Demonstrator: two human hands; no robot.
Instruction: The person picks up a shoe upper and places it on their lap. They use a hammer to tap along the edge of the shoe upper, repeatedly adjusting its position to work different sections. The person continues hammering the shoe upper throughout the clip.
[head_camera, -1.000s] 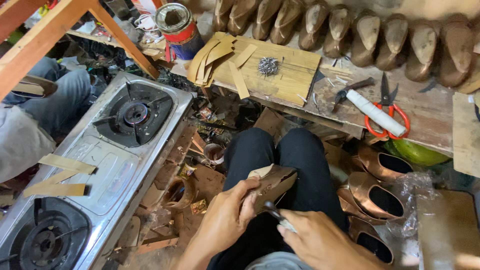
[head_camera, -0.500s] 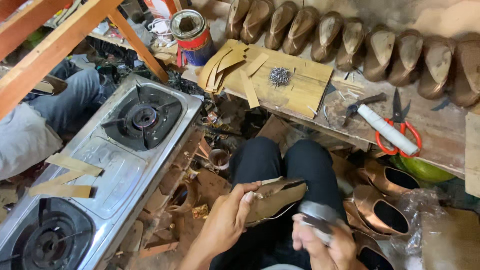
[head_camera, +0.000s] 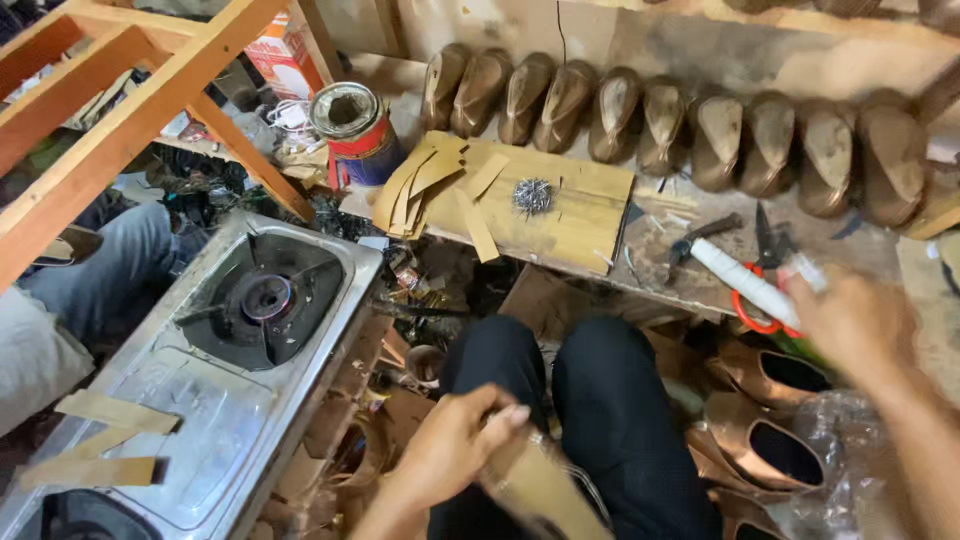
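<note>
My left hand (head_camera: 455, 450) is closed around a tan shoe piece (head_camera: 535, 490) held over my lap, low in the frame. My right hand (head_camera: 850, 320) is stretched out to the right, blurred, at the low workbench (head_camera: 650, 275). Its fingertips are by the end of a white-handled hammer (head_camera: 745, 282) that lies across red-handled scissors (head_camera: 765, 250). A small pale thing shows at the fingertips, and I cannot tell whether the hand holds it. My black-trousered legs (head_camera: 600, 400) fill the lower middle.
A steel gas stove (head_camera: 250, 340) sits to the left, with cardboard strips (head_camera: 110, 412) on it. The bench carries a wooden board (head_camera: 580, 215), a nail pile (head_camera: 532, 195), a tin can (head_camera: 352, 128) and a row of shoe lasts (head_camera: 660, 115). Copper shoes (head_camera: 770, 445) lie right. Another person's jeans leg (head_camera: 70, 290) is left.
My right hand has left the shoe piece and swung up and right to the hammer on the bench. My left hand still holds the shoe piece, now lower in view.
</note>
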